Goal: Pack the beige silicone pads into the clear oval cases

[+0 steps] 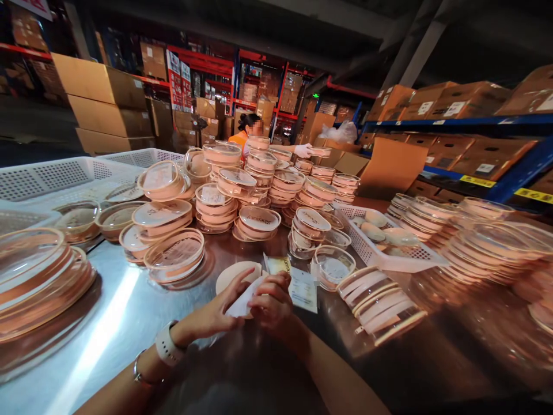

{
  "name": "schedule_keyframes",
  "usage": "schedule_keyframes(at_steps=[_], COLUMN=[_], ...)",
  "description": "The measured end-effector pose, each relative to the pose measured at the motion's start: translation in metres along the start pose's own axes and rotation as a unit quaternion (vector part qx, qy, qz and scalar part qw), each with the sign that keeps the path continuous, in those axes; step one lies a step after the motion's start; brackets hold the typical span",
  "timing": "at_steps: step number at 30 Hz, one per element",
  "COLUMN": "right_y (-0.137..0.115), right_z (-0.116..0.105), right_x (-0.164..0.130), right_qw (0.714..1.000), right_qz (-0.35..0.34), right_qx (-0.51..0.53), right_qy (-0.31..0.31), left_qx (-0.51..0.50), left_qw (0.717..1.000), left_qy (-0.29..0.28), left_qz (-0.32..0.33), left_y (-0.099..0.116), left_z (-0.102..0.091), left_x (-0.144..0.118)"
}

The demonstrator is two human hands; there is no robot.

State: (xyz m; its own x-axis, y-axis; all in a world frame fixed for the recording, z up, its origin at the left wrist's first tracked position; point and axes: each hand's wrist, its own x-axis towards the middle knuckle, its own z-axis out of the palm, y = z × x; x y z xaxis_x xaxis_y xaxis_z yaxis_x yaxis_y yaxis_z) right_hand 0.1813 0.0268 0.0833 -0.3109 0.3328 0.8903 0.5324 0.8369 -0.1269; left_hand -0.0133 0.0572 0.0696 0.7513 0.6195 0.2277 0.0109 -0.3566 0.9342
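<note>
My left hand [220, 314] and my right hand [273, 297] meet over the near middle of the metal table, both closed on a white folded paper [245, 301]. Whether the paper is a leaflet or a small sleeve I cannot tell. Just behind my fingers is a cream oval pad [231, 275], partly covered by the left hand. Beyond my right hand, a printed sheet [305, 291] and a white-and-yellow printed slip [279, 264] lie on the table. A clear round zip pouch [334, 267] stands to their right.
Stacked clear-topped round pouches [173, 253] crowd the table. More pouches [382, 305] lean at right. A white basket [397, 245] holds cream pads; perforated crates [56, 178] stand at left. Across the table, a person in orange [239, 138] reaches out a gloved hand [303, 151].
</note>
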Motion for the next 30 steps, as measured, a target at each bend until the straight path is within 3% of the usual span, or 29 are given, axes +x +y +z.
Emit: schedule_keyframes(at_steps=[5,10,16,18,20,22,25,27,30], right_y=[0.0,0.006,0.006,0.008,0.011,0.015,0.02,0.022,0.026], right_z=[-0.008,-0.003,0.008,0.008,0.006,0.004,0.004,0.007,0.011], right_x=[0.011,0.014,-0.001,-0.002,0.0,0.005,0.012,0.014,0.012], right_qw=[0.995,0.986,0.949,0.954,0.971,0.98,0.967,0.943,0.879], right_qz=[-0.018,0.022,0.016,0.017,0.054,0.111,0.196,0.275,0.417], right_qx=[0.007,0.046,0.043,0.062,0.086,0.094,0.117,0.148,0.208], right_qy=[-0.098,-0.16,-0.312,-0.293,-0.215,-0.136,-0.114,-0.113,-0.097], left_qx=[0.114,0.083,0.104,0.099,0.069,-0.003,-0.158,-0.192,-0.145], left_qw=[0.993,0.996,0.994,0.994,0.997,1.0,0.987,0.974,0.95], left_qy=[-0.01,-0.021,-0.016,-0.012,0.011,0.027,0.03,0.101,0.256], left_qz=[0.018,0.0,-0.044,-0.044,-0.028,-0.006,-0.02,-0.061,-0.105], left_y=[-0.005,0.002,0.004,0.005,0.006,0.007,0.006,0.004,-0.001], left_z=[-0.012,-0.01,-0.004,-0.006,-0.009,-0.011,-0.012,-0.01,-0.008], left_x=[0.002,0.005,0.003,0.003,0.002,0.0,-0.001,0.002,0.01])
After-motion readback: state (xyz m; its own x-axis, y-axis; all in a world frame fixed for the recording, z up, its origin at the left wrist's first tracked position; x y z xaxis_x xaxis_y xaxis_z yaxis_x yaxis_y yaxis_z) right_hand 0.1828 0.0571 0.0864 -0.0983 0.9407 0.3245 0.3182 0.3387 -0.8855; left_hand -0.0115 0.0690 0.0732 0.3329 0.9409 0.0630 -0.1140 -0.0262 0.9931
